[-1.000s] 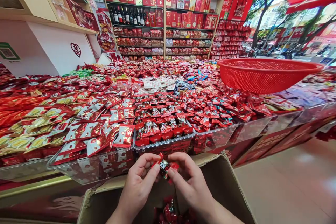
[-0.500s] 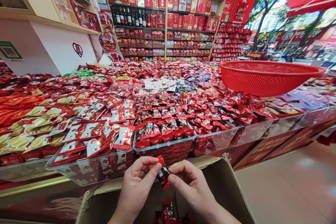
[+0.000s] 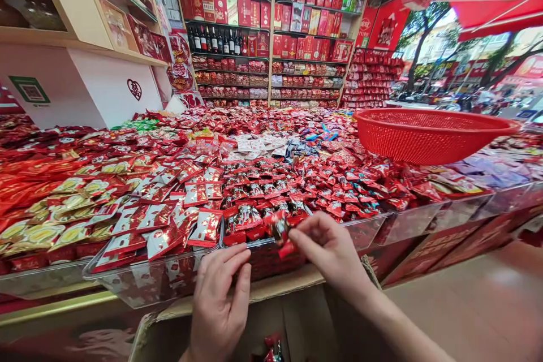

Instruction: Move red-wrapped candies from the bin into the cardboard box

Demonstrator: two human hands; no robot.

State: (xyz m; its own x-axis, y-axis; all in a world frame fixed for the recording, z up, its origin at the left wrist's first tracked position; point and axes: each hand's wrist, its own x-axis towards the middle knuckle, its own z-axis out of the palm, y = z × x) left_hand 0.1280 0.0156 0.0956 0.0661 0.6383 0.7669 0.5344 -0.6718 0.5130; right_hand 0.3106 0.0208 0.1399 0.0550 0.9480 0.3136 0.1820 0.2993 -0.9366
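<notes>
Pinched between the thumb and fingers of my right hand [image 3: 328,246] is a small red-and-black wrapped candy [image 3: 280,232], slightly blurred. It hangs over the front edge of a clear plastic bin [image 3: 263,242] heaped with matching red-and-black candies [image 3: 248,215]. My left hand [image 3: 223,294] holds nothing; its fingers are bent and the thumb stands apart, just in front of the bins. Below both hands is an open cardboard box [image 3: 292,285], with a few red wrapped candies [image 3: 272,348] visible at its bottom.
Bins of red-and-white packets [image 3: 159,232] and gold packets [image 3: 46,232] lie to the left. A red plastic basket [image 3: 432,136] rests on the candies at right. Shelves [image 3: 271,28] of bottles and boxes stand behind. Tiled floor [image 3: 475,294] shows at lower right.
The candy has left my left hand's fingers. My right hand has carried it up and forward to the bin's edge, while my left hand has opened and stays lower. The view has tilted up slightly.
</notes>
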